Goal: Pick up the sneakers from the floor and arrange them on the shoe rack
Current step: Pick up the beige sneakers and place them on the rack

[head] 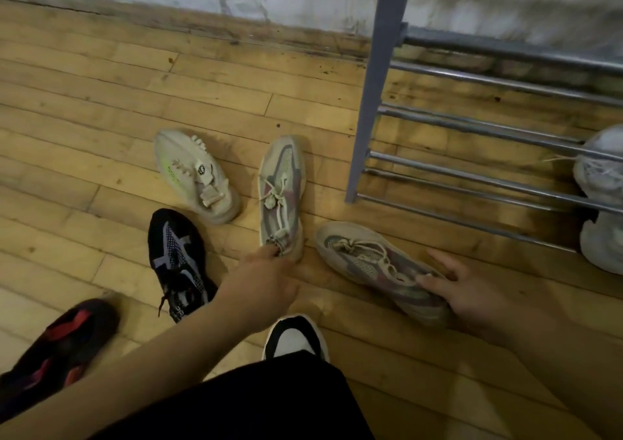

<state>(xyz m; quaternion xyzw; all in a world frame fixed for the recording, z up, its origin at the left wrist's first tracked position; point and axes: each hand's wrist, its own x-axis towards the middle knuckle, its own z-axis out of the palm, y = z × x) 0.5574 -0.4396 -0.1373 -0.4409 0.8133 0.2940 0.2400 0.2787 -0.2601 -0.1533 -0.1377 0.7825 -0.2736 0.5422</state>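
Head view: at centre frame our left hand (266, 271) meets the heel of a beige-and-mauve knit sneaker (281, 190) lying on the yellow plank floor (84, 102), fingertips at its collar; blur keeps us from telling whether they grip. Right of it, our right hand (472, 291) wraps thumb and fingers around the heel of the matching mauve sneaker (371, 261), also on the floor. The grey metal-bar shoe rack (472, 129) stands at upper right, white sneakers (603, 176) on it. A cream sneaker with a green stripe (195, 173), a black-and-purple sneaker (178, 261) and a black-and-red sneaker (57, 342) lie at left.
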